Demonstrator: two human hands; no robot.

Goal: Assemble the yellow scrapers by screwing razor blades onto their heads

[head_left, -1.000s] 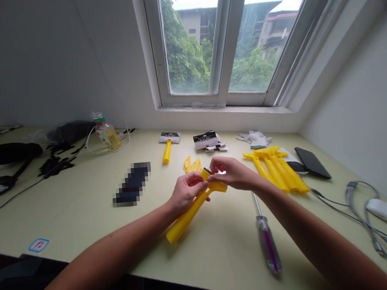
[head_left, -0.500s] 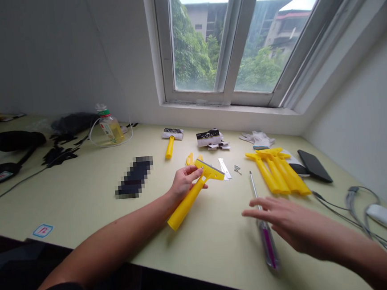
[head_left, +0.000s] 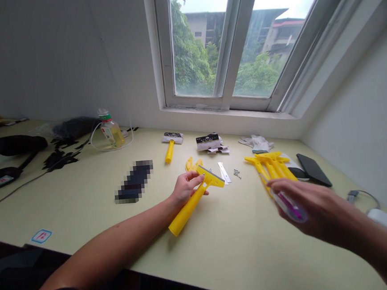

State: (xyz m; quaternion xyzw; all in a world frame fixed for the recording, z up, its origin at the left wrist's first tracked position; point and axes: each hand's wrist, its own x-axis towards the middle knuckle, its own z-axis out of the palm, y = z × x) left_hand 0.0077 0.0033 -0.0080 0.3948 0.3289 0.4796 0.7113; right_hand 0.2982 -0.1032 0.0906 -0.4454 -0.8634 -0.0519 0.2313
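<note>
My left hand is closed on a yellow scraper at its head, where a metal blade runs along the top edge. The thumb presses near a small screw there, and the handle slants down toward me. In my right hand is a screwdriver with a clear and purple handle, lifted off the table. Motion blurs that hand, and the shaft is hard to make out against the yellow handles behind. Small yellow pieces, loose blades and several screws lie just beyond the scraper.
Several yellow scraper handles lie at the right, beside a dark flat object. A packaged scraper, cards and white gloves lie near the window. A bottle and a pixelated dark rectangle are at left.
My right hand has taken hold of the screwdriver and raised it off the table, moving to the right. My left hand keeps the scraper in nearly the same place.
</note>
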